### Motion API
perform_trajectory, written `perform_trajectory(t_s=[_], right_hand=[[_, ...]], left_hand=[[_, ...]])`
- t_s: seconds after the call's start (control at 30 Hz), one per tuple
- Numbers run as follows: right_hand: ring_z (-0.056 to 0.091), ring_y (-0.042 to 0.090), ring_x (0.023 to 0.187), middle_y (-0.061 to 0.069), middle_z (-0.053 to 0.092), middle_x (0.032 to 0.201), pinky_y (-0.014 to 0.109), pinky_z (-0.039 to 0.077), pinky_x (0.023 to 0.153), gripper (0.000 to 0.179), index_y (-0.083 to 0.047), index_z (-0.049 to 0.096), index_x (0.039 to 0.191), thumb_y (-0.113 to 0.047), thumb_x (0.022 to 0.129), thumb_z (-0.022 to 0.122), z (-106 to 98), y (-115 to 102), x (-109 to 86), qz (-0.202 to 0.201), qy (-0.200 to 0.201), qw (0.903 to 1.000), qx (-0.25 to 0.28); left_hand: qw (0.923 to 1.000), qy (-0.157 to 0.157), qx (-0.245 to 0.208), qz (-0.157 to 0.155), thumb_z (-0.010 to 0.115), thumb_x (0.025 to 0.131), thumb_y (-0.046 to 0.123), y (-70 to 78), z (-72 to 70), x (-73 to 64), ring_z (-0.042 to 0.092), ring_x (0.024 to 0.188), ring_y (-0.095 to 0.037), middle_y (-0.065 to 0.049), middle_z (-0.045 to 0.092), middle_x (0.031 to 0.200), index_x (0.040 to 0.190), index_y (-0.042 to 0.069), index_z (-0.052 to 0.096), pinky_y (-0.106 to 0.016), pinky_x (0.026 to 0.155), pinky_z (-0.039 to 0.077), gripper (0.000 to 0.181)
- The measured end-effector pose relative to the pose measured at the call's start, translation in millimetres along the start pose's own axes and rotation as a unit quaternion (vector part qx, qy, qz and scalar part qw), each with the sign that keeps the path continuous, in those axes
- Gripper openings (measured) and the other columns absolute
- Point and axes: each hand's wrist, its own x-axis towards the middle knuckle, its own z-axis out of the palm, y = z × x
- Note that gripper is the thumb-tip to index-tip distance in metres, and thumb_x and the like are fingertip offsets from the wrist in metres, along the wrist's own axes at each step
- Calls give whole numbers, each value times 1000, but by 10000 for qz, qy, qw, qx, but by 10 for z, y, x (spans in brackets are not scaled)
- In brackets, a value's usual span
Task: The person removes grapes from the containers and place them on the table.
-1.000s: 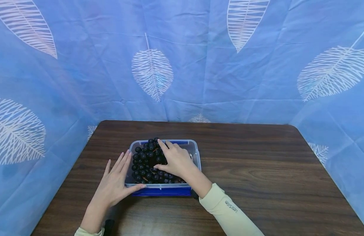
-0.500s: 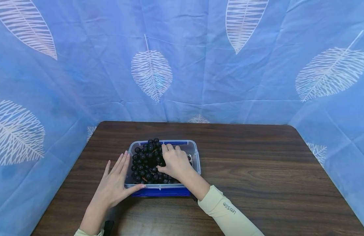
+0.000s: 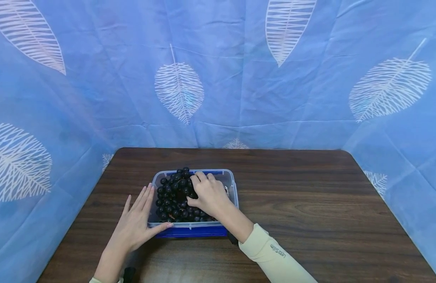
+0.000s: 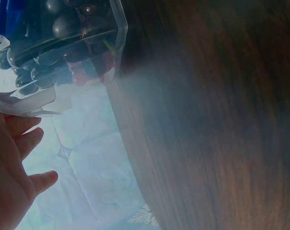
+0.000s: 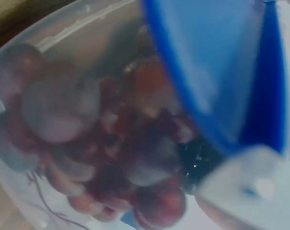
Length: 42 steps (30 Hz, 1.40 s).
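Observation:
Dark grapes (image 3: 171, 195) in bunches fill much of a clear plastic box (image 3: 233, 192) with blue latches (image 3: 193, 232). My right hand (image 3: 211, 196) reaches in from the right and grips the bunch, fingers bent down among the grapes and thumb on the near side; the fingertips are partly hidden. My left hand (image 3: 133, 228) lies along the box's left side with straight, spread fingers, its thumb over the front rim. In the left wrist view, fingers of the left hand (image 4: 10, 177) show below the box's corner. The right wrist view looks through the box wall at reddish grapes (image 5: 58, 110).
The box stands on a dark wooden table (image 3: 309, 204), left of its middle. A blue cloth with white leaf prints (image 3: 218, 86) hangs behind and along both sides. Something small and shiny (image 3: 226, 190) shows inside the box, right of the right hand.
My right hand has bent its outstretched fingers down into the grapes, and the grapes beside it have shifted slightly. The left hand keeps its place on the box.

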Motion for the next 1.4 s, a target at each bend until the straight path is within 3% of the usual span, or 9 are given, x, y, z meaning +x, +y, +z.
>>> perform_trajectory(t_s=[0.17,0.37,0.63,1.03,1.4], right_hand=[[70,25,90,10,69,127,26,58,53,57,-8,68,122,-48,86,87,-77,-11,1,-306,405,9987,-26],[71,28,94,9,67,128,25,58,52,61,-7,67,118,-49,81,91,-163,-2,43,-707,947,9927,-223],[70,27,91,8,69,130,22,56,50,54,-9,71,116,-47,83,89,-254,2,124,-1066,1185,9858,-532],[69,28,91,9,70,129,23,57,51,54,-7,72,116,-47,83,88,-441,6,263,-1217,1516,9794,-543],[68,24,93,8,70,127,22,60,60,58,-9,73,116,-53,82,87,-554,10,371,-1557,1800,9650,-1106]], left_hand=[[10000,11,-49,11,68,88,74,-10,2,-12,26,159,-44,-23,22,173,168,1,17,-74,124,15,120],[10000,1,-89,-2,68,88,73,-20,7,-19,25,159,-43,-23,22,173,168,2,17,-74,124,15,120],[10000,-6,-79,-1,69,87,74,-13,14,-12,25,159,-43,-24,22,173,168,1,17,-74,124,15,121],[10000,-2,-75,-41,68,87,74,-6,23,-8,26,158,-44,-24,22,173,168,0,20,-74,124,15,120],[9999,48,-96,-2,68,88,73,-11,37,-8,26,158,-44,-24,22,173,168,0,19,-75,123,15,119]])
